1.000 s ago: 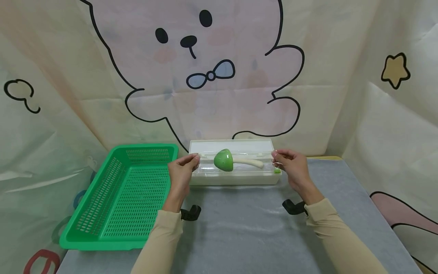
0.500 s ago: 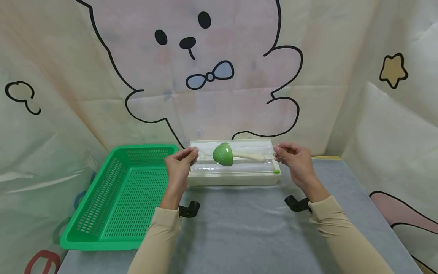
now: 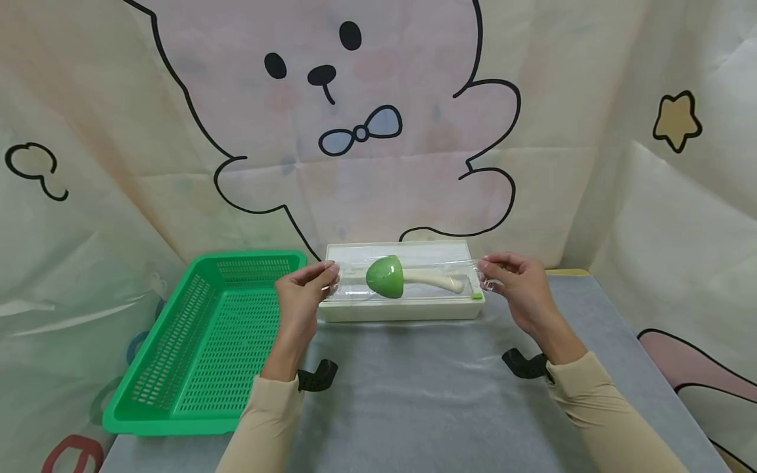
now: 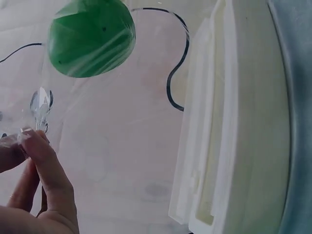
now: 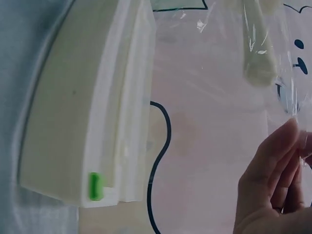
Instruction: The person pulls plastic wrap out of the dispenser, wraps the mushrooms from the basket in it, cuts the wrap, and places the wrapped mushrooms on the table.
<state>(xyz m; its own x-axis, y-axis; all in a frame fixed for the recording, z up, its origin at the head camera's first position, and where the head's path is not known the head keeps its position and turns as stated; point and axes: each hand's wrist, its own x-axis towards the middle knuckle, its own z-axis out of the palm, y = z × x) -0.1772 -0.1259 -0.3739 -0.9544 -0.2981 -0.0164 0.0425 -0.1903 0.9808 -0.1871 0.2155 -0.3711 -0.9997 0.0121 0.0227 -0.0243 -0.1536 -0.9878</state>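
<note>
Ladle point(image 3: 385, 277): what looks like a ladle, green bowl towards the person's left, cream handle towards the right, is held up between the two hands, apart from the box below it.
Clear film point(image 3: 350, 279): covers bowl and handle and reaches past both ends; whether it is fully cut free of the roll cannot be told.
Left hand point(image 3: 298, 303): fingers close together, pinching the film beyond the bowl.
Right hand point(image 3: 522, 295): fingers narrow too, pinching the film beyond the handle.
Wrapping so far: judged well along, since film lies over the whole ladle and is gathered at the ends.
Wrapping left: the ends look neither twisted nor tucked, so closing them and setting the ladle down probably remain.
Dispenser box point(image 3: 402, 311): white, lid standing up at the back, on the table point(image 3: 414, 394); a green slider point(image 5: 95, 186) sits at its right end.
Green basket point(image 3: 177, 426): stands to the left on the table; the ladle is not in it.
Brands and writing: no label or lettering is readable on box, basket or ladle.
Backdrop point(image 3: 591, 59): cartoon bear with bow tie and a star, no words visible.
</note>
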